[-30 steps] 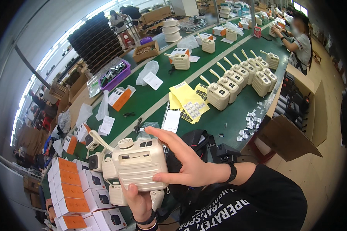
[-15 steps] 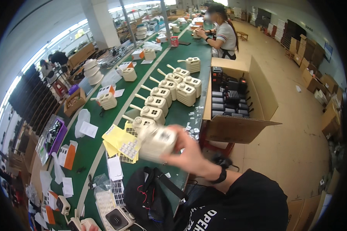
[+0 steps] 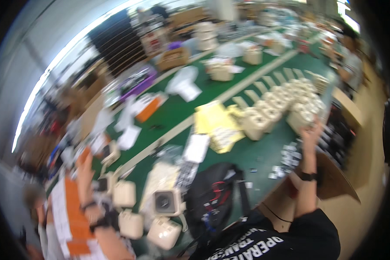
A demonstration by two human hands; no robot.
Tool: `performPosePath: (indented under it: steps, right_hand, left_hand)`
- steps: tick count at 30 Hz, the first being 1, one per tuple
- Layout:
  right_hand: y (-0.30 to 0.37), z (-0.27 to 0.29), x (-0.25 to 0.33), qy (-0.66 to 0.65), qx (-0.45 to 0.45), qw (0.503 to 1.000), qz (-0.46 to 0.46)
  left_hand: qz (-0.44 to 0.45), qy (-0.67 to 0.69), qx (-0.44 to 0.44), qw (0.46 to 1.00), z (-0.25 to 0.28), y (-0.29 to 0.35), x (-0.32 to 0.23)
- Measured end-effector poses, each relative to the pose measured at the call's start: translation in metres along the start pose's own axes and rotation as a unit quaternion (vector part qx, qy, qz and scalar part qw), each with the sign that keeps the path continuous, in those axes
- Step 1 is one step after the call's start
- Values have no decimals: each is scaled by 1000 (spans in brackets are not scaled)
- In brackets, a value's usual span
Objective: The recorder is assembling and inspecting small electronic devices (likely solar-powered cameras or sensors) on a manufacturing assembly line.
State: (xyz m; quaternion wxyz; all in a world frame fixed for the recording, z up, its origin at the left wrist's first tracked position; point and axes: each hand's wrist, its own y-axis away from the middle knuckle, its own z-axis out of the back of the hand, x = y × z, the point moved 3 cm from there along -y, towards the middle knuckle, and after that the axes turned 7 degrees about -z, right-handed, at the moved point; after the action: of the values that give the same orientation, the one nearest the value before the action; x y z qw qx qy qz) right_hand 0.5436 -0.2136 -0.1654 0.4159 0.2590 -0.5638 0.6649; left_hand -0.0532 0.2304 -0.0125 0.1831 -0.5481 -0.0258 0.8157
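My right hand [image 3: 312, 131], with a black band at the wrist, reaches far over the table. Its fingers are on a cream jerrycan-shaped speaker [image 3: 298, 119] at the near right end of a group of similar ones [image 3: 268, 109]. Low on the left, my left hand [image 3: 86, 170] is raised beside orange-and-white boxes [image 3: 73, 212]. Motion smears its fingers, so whether it holds anything is unclear. Between my arms lie more cream speakers, one with its round dark grille [image 3: 164, 202] facing up.
A black bag [image 3: 214, 201] lies at the near table edge. Yellow sheets [image 3: 216, 123] and white paper [image 3: 196, 148] rest mid-table. An open carton [image 3: 333, 177] of black devices stands right. A purple tray [image 3: 138, 83] sits far left. Other people are at the far right and lower left.
My view has swung left. My right hand has carried the speaker away from me to the group. My left hand, barely visible at the lower edge before, is now raised.
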Motion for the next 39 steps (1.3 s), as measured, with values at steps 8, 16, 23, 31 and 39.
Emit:
performPosePath:
  steps: [8, 16, 23, 31, 39]
  right_hand:
    - [37, 19, 32, 79, -160, 983, 34]
    - [66, 22, 75, -91, -67, 994, -10]
    - [81, -25, 161, -213, 30, 976, 41]
    - [124, -89, 285, -243, 391, 842, 283]
    - [141, -89, 344, -288, 526, 740, 304]
  left_hand:
    - [169, -323, -64, 929, -23, -91, 130]
    - [244, -469, -33, 848, -76, -115, 167]
    - [223, 89, -11, 971, -63, -108, 142]
    - [249, 398, 277, 838, -123, 23, -7]
    - [200, 245, 434, 843, -144, 121, -96]
